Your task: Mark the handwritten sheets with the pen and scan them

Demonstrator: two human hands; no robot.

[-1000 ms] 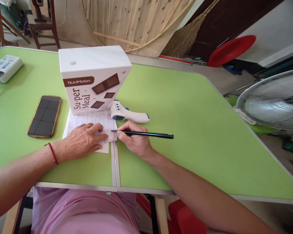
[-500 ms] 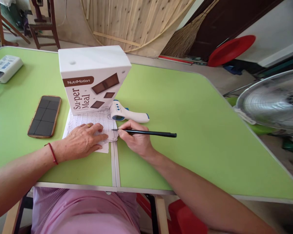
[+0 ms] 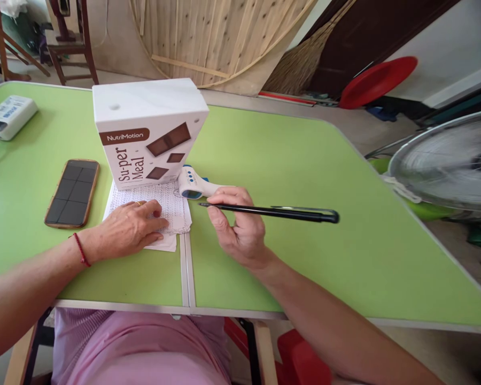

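Observation:
My right hand (image 3: 242, 227) holds a black pen (image 3: 292, 213) between thumb and fingers, raised above the table just right of the paper. Its tip points left and is off the sheet. Beneath my left hand (image 3: 134, 227) lies a stack of white paper (image 3: 122, 199) covered in dense handwriting; the fingers rest on it, slightly bent and apart, holding nothing. A white box (image 3: 144, 123) marked "Su-per Meal" stands upright on the far part of the paper. Beside it lies a white and blue infrared thermometer (image 3: 192, 184), its handle partly hidden behind my right hand.
A smartphone (image 3: 72, 192) in a brown-edged case lies left of the paper. Further left is a white power bank (image 3: 10, 116) with a cable. The table (image 3: 304, 160) is green with a metal seam. A fan (image 3: 449, 166) stands past its right edge.
My right hand has lifted the pen off the paper and moved right and a little up. My left hand has shifted slightly left, still on the sheet.

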